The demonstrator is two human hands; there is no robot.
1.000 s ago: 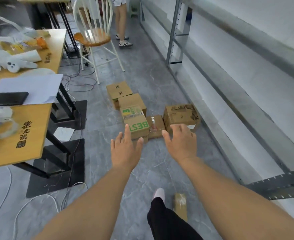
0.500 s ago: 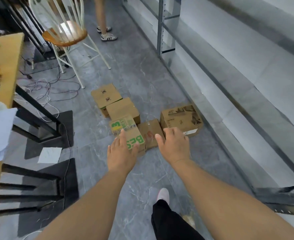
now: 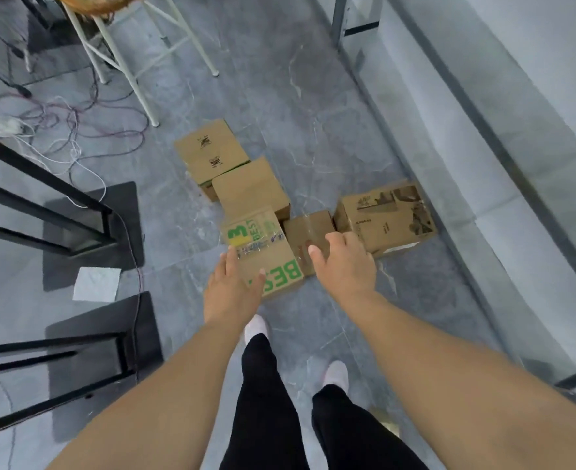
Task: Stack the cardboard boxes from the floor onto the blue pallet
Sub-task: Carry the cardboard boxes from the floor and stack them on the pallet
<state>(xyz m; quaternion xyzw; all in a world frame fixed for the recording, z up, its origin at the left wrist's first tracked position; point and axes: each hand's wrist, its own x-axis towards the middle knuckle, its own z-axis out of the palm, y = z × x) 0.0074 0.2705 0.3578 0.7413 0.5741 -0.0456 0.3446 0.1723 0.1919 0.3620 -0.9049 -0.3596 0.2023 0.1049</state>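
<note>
Both hands spread and empty: left hand (image 3: 231, 290) over near-left corner of green-printed box (image 3: 263, 254), right hand (image 3: 342, 262) above small taped box (image 3: 308, 234). Box on floor (image 3: 330, 137) straight ahead, long axis running away. Left nearer.

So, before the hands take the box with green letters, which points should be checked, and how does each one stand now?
1. Both hands free: ok; left hand and right hand hold nothing.
2. Green-lettered box lies between the hands: ok.
3. Fingers gripping its sides: not ok, not yet closed.
4. Room on its right side: not ok; the small taped box sits against it.
5. Feet clear of the cables: ok.
6. Blue pallet in sight: cannot tell.
</note>
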